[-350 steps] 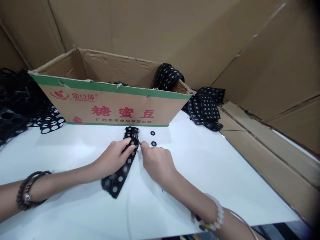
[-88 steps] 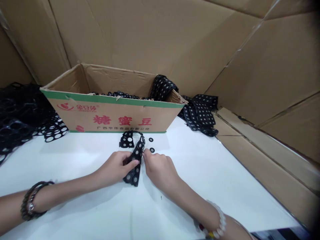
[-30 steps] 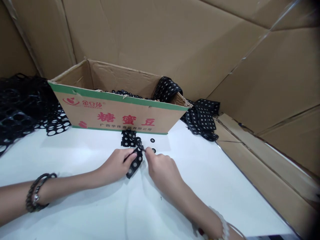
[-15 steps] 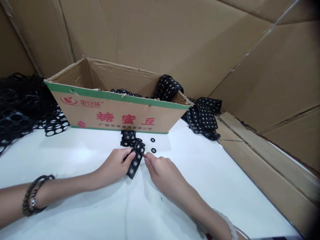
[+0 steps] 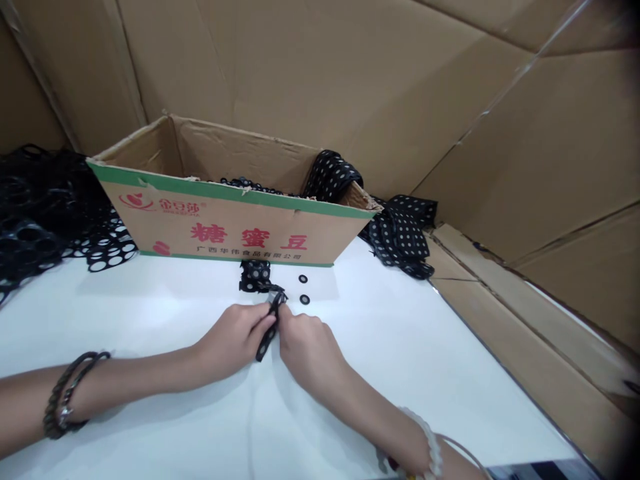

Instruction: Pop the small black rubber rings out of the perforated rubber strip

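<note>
My left hand (image 5: 243,333) is closed, its thumb and fingers pinching a black strip (image 5: 267,341) of round discs with pale centres. The strip is tilted, turned nearly edge-on. My right hand (image 5: 307,337) is closed too, fingers curled, its thumb and fingertip against the strip's upper right edge; whatever lies between those fingers is hidden. Just beyond the strip, a small clump of black disc sheet (image 5: 255,275) lies on the white table by the box. Two loose black rings, a far one (image 5: 303,279) and a nearer one (image 5: 305,300), rest to its right.
A cardboard box (image 5: 240,227) with a green rim holds many small black rings. Dotted black sheets (image 5: 327,175) hang over its right end, and more sheets (image 5: 400,233) lie beside it. Punched-out black webbing (image 5: 40,213) is heaped at left. Cardboard walls (image 5: 280,73) enclose the table.
The strip has turned from showing its face to nearly edge-on. My right hand has moved slightly left, closer against the strip and my left hand. The thin brown tip at its fingers is now hidden.
</note>
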`<action>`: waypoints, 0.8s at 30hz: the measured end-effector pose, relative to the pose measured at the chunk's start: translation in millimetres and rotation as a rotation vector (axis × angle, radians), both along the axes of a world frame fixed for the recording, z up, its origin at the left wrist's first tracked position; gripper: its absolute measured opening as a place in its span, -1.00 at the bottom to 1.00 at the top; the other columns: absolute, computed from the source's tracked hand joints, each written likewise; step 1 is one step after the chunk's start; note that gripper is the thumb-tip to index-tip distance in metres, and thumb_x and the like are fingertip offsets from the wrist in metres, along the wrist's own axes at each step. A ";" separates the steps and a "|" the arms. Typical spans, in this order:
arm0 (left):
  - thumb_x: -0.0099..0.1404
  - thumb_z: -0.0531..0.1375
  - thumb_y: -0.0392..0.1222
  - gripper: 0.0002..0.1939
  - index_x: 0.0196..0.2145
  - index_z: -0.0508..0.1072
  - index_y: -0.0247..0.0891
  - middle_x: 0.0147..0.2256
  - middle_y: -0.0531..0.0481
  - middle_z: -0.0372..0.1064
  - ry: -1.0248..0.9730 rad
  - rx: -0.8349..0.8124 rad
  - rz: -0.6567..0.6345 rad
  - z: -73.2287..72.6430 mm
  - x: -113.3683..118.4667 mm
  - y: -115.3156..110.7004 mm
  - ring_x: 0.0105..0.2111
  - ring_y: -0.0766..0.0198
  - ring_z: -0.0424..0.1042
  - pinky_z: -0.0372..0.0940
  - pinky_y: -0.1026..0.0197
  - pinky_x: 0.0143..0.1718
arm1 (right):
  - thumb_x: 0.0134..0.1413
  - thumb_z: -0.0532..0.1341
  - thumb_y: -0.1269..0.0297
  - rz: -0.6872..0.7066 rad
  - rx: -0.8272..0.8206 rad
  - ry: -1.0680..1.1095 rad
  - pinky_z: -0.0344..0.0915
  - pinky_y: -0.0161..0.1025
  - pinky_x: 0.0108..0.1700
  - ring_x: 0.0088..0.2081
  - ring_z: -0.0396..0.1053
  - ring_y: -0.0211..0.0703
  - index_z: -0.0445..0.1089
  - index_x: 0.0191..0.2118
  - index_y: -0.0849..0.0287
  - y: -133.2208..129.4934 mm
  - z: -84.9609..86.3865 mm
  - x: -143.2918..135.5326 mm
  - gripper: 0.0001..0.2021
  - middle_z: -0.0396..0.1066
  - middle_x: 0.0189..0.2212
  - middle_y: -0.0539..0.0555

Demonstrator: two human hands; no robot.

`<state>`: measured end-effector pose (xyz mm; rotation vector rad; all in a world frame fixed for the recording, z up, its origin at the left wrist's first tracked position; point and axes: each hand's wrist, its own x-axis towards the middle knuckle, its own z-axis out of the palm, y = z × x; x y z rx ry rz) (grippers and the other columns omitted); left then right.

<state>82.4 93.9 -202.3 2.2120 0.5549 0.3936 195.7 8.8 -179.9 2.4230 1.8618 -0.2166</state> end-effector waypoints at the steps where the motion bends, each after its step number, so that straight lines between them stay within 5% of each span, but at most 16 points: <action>1: 0.28 -0.13 -0.14 -0.72 -0.56 0.10 -0.26 -0.59 0.11 0.15 0.001 -0.042 0.027 0.8 0.9 2.5 -0.57 0.39 0.13 0.02 0.34 -0.52 | 0.07 -0.12 0.44 -0.001 0.015 0.004 -0.19 -0.29 -0.55 -0.50 0.28 -0.14 0.17 -0.26 0.19 -0.5 0.4 4.6 -0.82 0.32 -0.54 0.05; 9: 0.24 -0.09 0.02 -0.66 -0.57 0.08 -0.26 -0.68 0.18 0.03 0.053 -0.362 0.118 0.4 2.5 10.8 -0.73 0.45 0.08 0.00 0.38 -0.67 | 0.17 -0.17 0.32 -0.245 0.103 0.043 -0.14 -0.33 -0.51 -0.51 0.22 -0.21 0.16 -0.33 0.19 -4.4 16.2 46.6 -0.79 0.29 -0.54 0.06; 13: 0.21 -0.01 -0.02 -0.78 -0.36 0.19 -0.24 -0.58 0.17 0.15 0.004 -0.507 -0.010 -0.8 3.6 11.8 -0.72 0.47 0.11 0.05 0.38 -0.68 | 0.21 -0.23 0.21 -0.075 0.179 0.204 -0.15 -0.37 -0.53 -0.57 0.16 -0.29 0.11 -0.31 0.16 -8.2 19.8 35.0 -0.74 0.26 -0.58 -0.02; 17: 0.18 0.05 -0.10 -0.81 -0.38 0.24 -0.30 -0.57 0.13 0.16 -0.031 -0.570 -0.065 2.7 4.6 12.8 -0.68 0.48 0.12 0.06 0.40 -0.64 | 0.19 -0.22 0.27 0.076 0.136 0.095 -0.25 -0.33 -0.56 -0.65 0.06 -0.28 0.09 -0.34 0.15 -13.8 15.9 20.3 -0.79 0.23 -0.65 -0.05; 24: 0.19 0.04 -0.07 -0.75 -0.40 0.31 -0.34 -0.60 0.12 0.15 -0.034 -0.564 -0.062 3.5 6.2 13.8 -0.67 0.48 0.10 0.03 0.41 -0.64 | 0.13 -0.13 0.34 0.103 0.077 -0.043 -0.29 -0.30 -0.55 -0.66 0.05 -0.26 0.15 -0.34 0.15 -13.9 9.5 21.3 -0.85 0.24 -0.66 -0.03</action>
